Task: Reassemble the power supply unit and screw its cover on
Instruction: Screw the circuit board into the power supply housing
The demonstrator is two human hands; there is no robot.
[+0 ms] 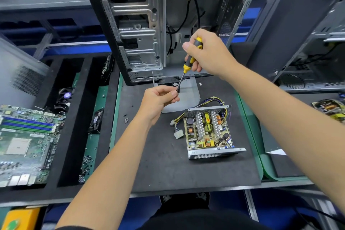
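Observation:
The open power supply unit point(209, 132) lies on the black mat with its circuit board and heat sinks exposed and its wire bundle point(211, 101) trailing behind it. Its grey metal cover point(188, 95) lies flat behind it, near the computer case. My right hand point(207, 54) grips the yellow and black screwdriver point(190, 58) by the handle, shaft pointing down and left. My left hand point(160, 99) pinches at the shaft's tip; whether a screw sits between the fingers I cannot tell.
An open computer case point(149, 24) stands upright behind the mat. Loose screws point(126, 119) lie left of my left arm, several more point(86, 166) in the foam tray. A motherboard point(26, 142) and a small fan point(96, 120) lie at left. Another case point(317, 43) stands at right.

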